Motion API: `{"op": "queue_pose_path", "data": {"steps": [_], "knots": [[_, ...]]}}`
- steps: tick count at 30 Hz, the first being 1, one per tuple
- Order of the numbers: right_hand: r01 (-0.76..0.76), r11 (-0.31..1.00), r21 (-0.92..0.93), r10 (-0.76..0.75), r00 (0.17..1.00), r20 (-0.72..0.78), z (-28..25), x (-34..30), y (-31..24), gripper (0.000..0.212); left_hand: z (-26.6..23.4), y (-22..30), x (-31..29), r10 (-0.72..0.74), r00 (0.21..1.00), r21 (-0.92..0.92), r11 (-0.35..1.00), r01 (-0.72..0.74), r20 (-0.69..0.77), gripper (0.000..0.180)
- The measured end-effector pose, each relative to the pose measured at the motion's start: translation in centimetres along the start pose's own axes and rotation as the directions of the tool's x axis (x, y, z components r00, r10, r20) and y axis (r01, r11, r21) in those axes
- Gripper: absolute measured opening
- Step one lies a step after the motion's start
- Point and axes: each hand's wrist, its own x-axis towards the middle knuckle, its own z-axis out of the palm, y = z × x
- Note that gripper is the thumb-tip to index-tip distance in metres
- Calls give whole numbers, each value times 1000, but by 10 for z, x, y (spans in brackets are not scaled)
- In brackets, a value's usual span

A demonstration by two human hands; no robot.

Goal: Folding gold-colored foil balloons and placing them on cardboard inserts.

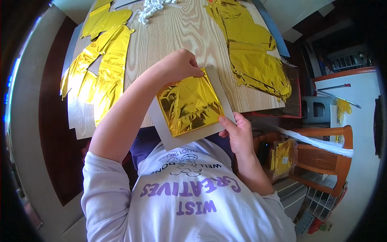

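Observation:
A folded gold foil balloon, squared off and shiny, lies on a grey card at the table's near edge, above my lap. My left hand reaches across its far side, fingers closed in a pinch at the foil's far right corner. At the near right corner, my right hand grips the card and foil, thumb on top and fingers beneath. The card's grey border shows around the foil, which is creased and slightly puffed.
Flat gold foil balloons lie on the wooden table, some at left and others at right. A heap of white ties sits at the far edge. To the right, a wooden chair carries a white strand bundle and bagged gold packs.

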Motion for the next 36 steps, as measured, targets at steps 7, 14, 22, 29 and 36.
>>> {"op": "queue_pose_path", "data": {"steps": [7, 14, 22, 29, 36], "knots": [[33, 999, 24, -31, 997, -67, 12, -4, 2, 27, 4, 1, -3, 19, 982, 173, 985, 14, -187, 44], [79, 997, -12, -80, 994, -76, 15, -4, 3, 24, 29, -35, -29, 417, 797, 419, 879, -230, -437, 41], [177, 983, -45, -182, 971, -154, 25, -3, 2, 39, 72, -48, -59, 529, 799, 515, 788, -338, -285, 74], [163, 960, -229, -196, 972, -128, 21, -5, -5, 46, 79, -58, -61, 567, 784, 582, 736, -345, -253, 86], [443, 37, -896, -731, 624, 278, 13, 7, -65, 38, 80, -58, -61, 558, 795, 596, 730, -334, -238, 89]]}}
